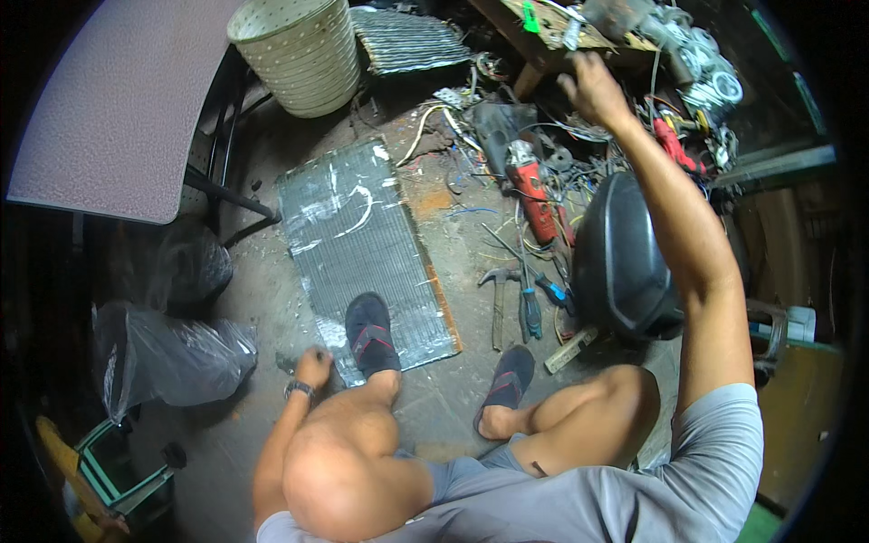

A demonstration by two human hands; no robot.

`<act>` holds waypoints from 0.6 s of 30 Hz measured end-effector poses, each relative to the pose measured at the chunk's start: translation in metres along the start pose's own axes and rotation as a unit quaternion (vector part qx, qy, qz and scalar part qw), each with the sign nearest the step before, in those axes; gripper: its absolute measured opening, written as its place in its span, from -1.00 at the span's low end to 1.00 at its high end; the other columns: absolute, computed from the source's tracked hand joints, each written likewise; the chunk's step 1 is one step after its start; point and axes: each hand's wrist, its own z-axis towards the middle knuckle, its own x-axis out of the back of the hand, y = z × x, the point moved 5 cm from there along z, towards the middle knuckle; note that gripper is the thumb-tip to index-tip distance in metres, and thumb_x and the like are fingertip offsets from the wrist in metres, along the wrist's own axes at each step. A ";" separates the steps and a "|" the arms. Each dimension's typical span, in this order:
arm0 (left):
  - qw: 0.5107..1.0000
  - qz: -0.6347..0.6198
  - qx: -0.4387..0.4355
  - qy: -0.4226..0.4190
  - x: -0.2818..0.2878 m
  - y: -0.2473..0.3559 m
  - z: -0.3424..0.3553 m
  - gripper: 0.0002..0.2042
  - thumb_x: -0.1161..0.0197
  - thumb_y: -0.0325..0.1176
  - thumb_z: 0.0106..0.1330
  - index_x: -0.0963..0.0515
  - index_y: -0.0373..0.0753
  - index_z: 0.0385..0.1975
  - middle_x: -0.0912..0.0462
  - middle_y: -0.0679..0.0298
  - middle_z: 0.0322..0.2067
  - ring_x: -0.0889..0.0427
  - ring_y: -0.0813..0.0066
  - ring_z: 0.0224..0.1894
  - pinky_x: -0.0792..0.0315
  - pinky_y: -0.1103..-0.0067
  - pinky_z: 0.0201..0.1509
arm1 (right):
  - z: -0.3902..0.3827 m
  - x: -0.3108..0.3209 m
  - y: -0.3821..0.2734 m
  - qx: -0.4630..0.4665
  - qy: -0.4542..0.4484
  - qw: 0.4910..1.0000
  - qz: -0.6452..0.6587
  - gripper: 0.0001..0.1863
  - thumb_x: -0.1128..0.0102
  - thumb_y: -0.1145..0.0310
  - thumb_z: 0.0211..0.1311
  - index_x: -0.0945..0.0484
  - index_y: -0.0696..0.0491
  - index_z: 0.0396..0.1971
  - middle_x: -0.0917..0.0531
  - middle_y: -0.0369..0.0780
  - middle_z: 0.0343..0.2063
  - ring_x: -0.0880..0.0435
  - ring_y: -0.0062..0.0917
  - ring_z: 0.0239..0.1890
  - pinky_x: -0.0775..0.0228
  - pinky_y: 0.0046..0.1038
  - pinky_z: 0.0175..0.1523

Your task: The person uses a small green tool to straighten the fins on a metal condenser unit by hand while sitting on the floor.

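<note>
A flat finned metal panel (348, 244), like a radiator core, lies on the floor with shiny silver patches and a rust-coloured edge. My left foot, in a dark slipper (368, 330), rests on its near end. Beside the panel's near left corner is my left hand (314, 366), fingers curled; whatever they may hold is hidden. My right hand (593, 90) is stretched far forward to the edge of a wooden bench (534, 50), its thumb and fingers apart. Just beyond its fingertips sits a small whitish object (571, 34), and a green piece (530, 16) lies left of that.
On the right are a red angle grinder (536, 195), a hammer (497, 303), blue-handled screwdrivers (530, 312) and a black rounded shell (625, 258). Tangled wires surround them. A cream perforated basket (303, 63), table (118, 109) and clear plastic bag (167, 357) stand left.
</note>
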 end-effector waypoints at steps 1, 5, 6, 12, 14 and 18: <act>0.997 -0.033 0.069 -0.010 -0.003 0.006 -0.003 -0.70 -0.39 -0.18 0.21 -0.59 -0.31 -0.25 -0.67 -0.10 -0.16 -0.67 0.02 -0.07 -0.48 0.30 0.03 | 0.005 -0.004 0.004 -0.044 -0.011 0.999 0.006 -0.45 -0.30 0.20 0.21 -0.37 0.12 0.13 -0.49 0.18 -0.04 -0.52 0.11 0.04 -0.44 -0.04 0.10; 0.980 -0.136 0.068 0.131 0.044 0.024 0.071 -0.64 -0.48 -0.20 0.14 -0.51 -0.31 -0.27 -0.69 0.08 -0.37 -0.67 0.21 -0.31 -0.52 0.38 -0.14 | 0.098 -0.003 0.014 -0.100 0.028 0.990 -0.097 -0.44 -0.18 0.04 0.29 -0.40 0.10 0.14 -0.49 0.18 0.00 -0.57 0.13 0.00 -0.47 -0.02 0.06; 0.980 -0.147 0.073 0.115 0.039 0.020 0.077 -0.55 -0.53 -0.21 0.10 -0.44 -0.33 -0.19 -0.67 0.12 -0.37 -0.65 0.26 -0.32 -0.52 0.39 -0.15 | 0.106 -0.012 0.013 -0.103 0.035 0.990 -0.088 -0.40 -0.17 -0.03 0.28 -0.40 0.09 0.15 -0.50 0.18 -0.01 -0.57 0.12 0.04 -0.47 -0.01 0.08; 0.977 -0.136 0.125 0.111 0.024 0.025 0.077 -0.42 -0.58 -0.22 0.00 -0.38 -0.34 -0.11 -0.65 0.02 -0.31 -0.65 0.08 -0.24 -0.50 0.33 -0.10 | 0.122 -0.052 0.024 -0.114 -0.020 0.988 -0.104 -0.38 -0.19 -0.10 0.26 -0.41 0.11 0.08 -0.56 0.18 -0.09 -0.57 0.13 0.00 -0.45 0.01 0.06; 0.977 -0.141 0.135 0.091 0.024 0.029 0.078 -0.42 -0.59 -0.21 -0.01 -0.38 -0.34 -0.11 -0.65 0.01 -0.31 -0.65 0.08 -0.23 -0.51 0.32 -0.09 | 0.124 -0.057 0.028 -0.113 -0.023 0.984 -0.133 -0.37 -0.23 -0.10 0.22 -0.42 0.11 0.06 -0.59 0.15 -0.13 -0.58 0.09 -0.02 -0.45 0.00 0.03; 0.978 -0.123 0.153 0.072 0.031 0.036 0.080 -0.41 -0.58 -0.22 0.00 -0.37 -0.34 -0.09 -0.65 0.00 -0.31 -0.65 0.05 -0.24 -0.51 0.31 -0.11 | 0.130 -0.060 0.035 -0.112 -0.077 0.978 -0.160 -0.41 -0.29 -0.03 0.17 -0.45 0.09 0.03 -0.64 0.07 -0.14 -0.60 0.03 -0.03 -0.46 -0.02 0.01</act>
